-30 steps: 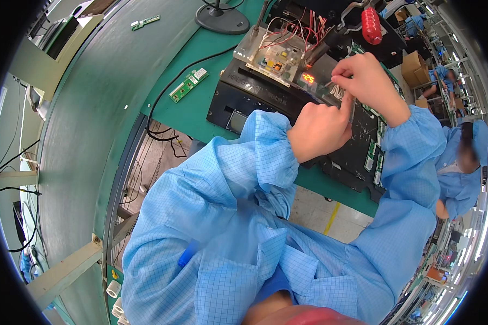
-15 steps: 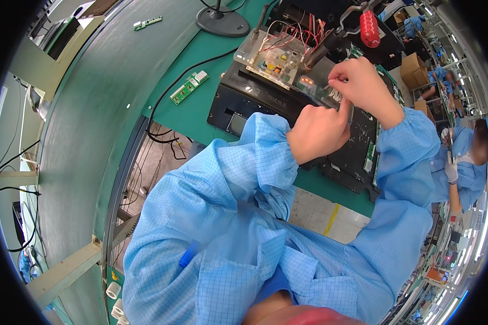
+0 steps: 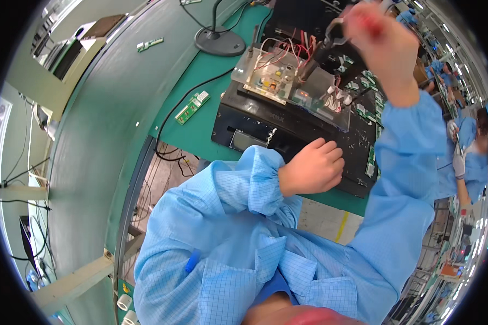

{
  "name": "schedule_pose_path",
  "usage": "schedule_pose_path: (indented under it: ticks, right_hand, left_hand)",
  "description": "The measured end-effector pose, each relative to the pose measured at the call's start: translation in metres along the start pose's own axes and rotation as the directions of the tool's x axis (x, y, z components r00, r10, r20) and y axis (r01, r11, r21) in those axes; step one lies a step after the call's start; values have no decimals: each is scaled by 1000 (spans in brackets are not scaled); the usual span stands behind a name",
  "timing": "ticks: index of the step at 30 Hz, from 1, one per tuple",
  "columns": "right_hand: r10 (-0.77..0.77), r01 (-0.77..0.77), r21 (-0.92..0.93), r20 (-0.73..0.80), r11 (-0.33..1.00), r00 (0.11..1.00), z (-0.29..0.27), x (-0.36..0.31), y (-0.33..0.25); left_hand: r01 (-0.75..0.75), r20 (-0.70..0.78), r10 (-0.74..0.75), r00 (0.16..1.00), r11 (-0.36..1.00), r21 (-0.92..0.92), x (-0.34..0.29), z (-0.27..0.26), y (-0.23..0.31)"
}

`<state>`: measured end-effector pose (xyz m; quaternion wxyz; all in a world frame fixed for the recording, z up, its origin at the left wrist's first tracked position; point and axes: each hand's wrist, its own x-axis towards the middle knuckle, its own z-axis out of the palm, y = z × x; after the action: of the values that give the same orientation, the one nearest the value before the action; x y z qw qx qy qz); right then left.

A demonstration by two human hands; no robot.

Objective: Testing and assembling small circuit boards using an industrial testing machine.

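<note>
The right hand [image 3: 387, 51] is raised over the far part of the green tabletop [image 3: 200, 127], its grip wrapped around the red handle of a lever [image 3: 363, 21] whose dark metal arm [image 3: 322, 51] slants down toward the clear acrylic test fixture with red and white wires [image 3: 279, 73]. The hand is blurred, so the exact lie of its fingers cannot be told. The left hand [image 3: 312, 173] is curled into a loose fist with nothing seen inside it, resting on the near edge of the flat black box [image 3: 287, 127] that carries the fixture. That box lies near the middle of the tabletop, its front side toward the near edge.

A small grey rectangular window [image 3: 243, 140] is set into the front face of the box, at its left end. A narrow green circuit board strip with white connectors [image 3: 192, 107] lies flat on the tabletop to the left of the box, well apart from both hands. A round dark stand base [image 3: 219, 42] sits toward the far edge.

A second ago both hands were together over the right part of the box, fingertips pinching at something small on it. Now the right hand has gone up to the lever, and the left has drawn back toward the near edge of the box.
</note>
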<state>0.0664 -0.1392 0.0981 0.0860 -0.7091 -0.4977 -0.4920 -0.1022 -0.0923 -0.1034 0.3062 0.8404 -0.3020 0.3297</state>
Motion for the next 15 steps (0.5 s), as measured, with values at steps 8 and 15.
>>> schedule_pose_path:
  ticks: [8, 15]
  right_hand:
    - [630, -880, 372, 617, 294, 472, 15, 55, 53]
    - [623, -666, 419, 256, 617, 739, -41, -27, 80]
  left_hand:
    - [152, -104, -122, 987, 922, 356, 22, -18, -57]
    - [165, -59, -155, 986, 898, 409, 27, -18, -98]
